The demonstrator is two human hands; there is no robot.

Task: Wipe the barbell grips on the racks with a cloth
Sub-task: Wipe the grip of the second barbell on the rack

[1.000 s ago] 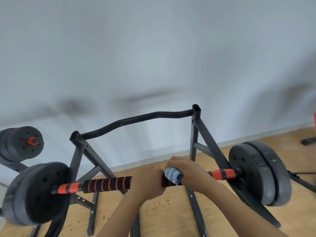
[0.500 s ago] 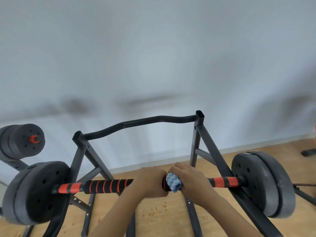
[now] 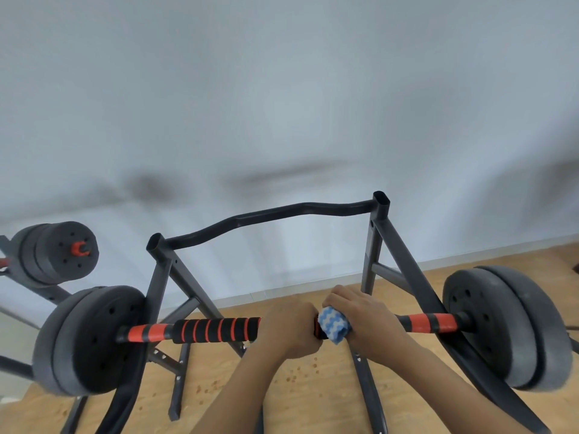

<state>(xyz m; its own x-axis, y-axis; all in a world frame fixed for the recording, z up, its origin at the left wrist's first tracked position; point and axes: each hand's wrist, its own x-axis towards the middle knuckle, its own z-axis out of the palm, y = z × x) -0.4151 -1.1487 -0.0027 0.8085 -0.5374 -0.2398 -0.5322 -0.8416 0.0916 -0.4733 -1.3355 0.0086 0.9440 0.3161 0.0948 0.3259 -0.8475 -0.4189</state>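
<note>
Barbell with black-and-orange ribbed foam grip (image 3: 216,331) and grey plates, lying across a dark steel rack (image 3: 394,245), lower centre of frame. Right hand (image 3: 363,317) is wrapping a soft, light blue-and-white cloth (image 3: 332,327) around the bar; left hand (image 3: 289,330) is gripping it just beside. Bar is looking heavy and rigid, foam yielding; hold is best kept mid-bar.

Your left hand (image 3: 289,330) and right hand (image 3: 365,317) cover the barbell (image 3: 216,330) middle; most of the cloth (image 3: 332,327) sits hidden under your right fingers. Second barbell (image 3: 58,252) cut off at left edge.
</note>
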